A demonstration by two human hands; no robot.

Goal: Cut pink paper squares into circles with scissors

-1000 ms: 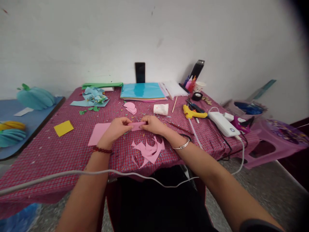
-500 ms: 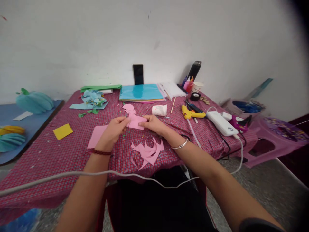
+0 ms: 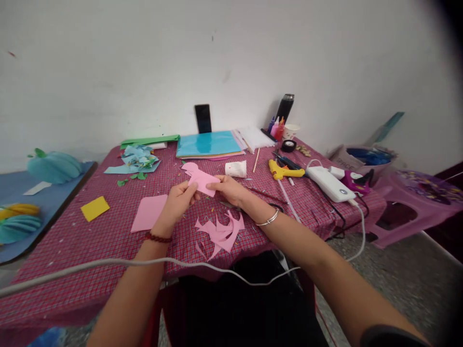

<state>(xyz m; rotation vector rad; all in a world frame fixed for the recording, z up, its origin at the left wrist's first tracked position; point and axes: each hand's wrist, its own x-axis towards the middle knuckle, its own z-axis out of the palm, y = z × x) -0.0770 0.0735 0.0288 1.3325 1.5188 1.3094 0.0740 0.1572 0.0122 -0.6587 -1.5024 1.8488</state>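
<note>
A small piece of pink paper (image 3: 203, 183) is pinched between my two hands above the table. My left hand (image 3: 181, 198) is closed on its left side, thumb on top. At its right edge, my right hand (image 3: 230, 190) grips with thumb and fingers. Just behind it lie rounded pink paper cutouts (image 3: 190, 167), partly covered by the held piece. Curved pink paper scraps (image 3: 221, 233) are heaped on the cloth in front of my hands. Beside my left wrist lies a square pink sheet (image 3: 147, 213), partly hidden by the hand.
A paper cup (image 3: 236, 169) lies on its side. On the right are a yellow glue gun (image 3: 285, 170) and a white power strip (image 3: 331, 184). A white cable (image 3: 181, 263) crosses in front of my forearms. Blue paper sheets (image 3: 208, 143) and a phone (image 3: 203, 118) are at the back.
The held pink paper has tilted, its right end lower, and more of its face shows. My left hand has turned slightly. The whole view has shifted a little.
</note>
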